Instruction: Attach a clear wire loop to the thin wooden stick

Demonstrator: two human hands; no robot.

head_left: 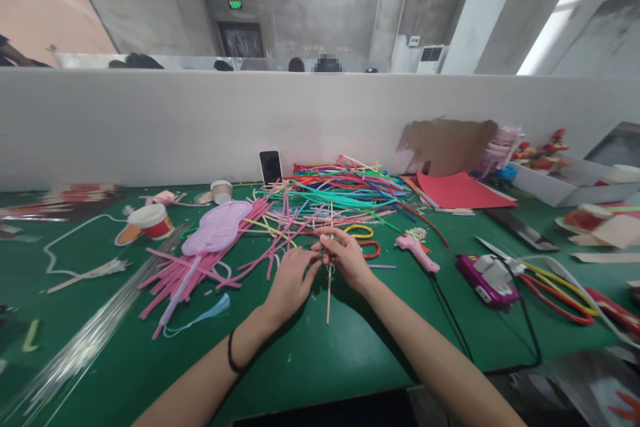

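Both hands meet over the green table, near its middle. My right hand pinches a thin wooden stick that stands upright, its lower end pointing toward me. My left hand has its fingers curled against the stick just to the left, touching something small wound on it that I cannot make out. A black band sits on my left wrist. Behind the hands lies a big heap of coloured pipe cleaners.
A pink fan-shaped piece with a tassel, paper cups, a phone propped on the white partition, a pink glue gun, a purple tool with cable, red paper, scissors at right, clear rods at left.
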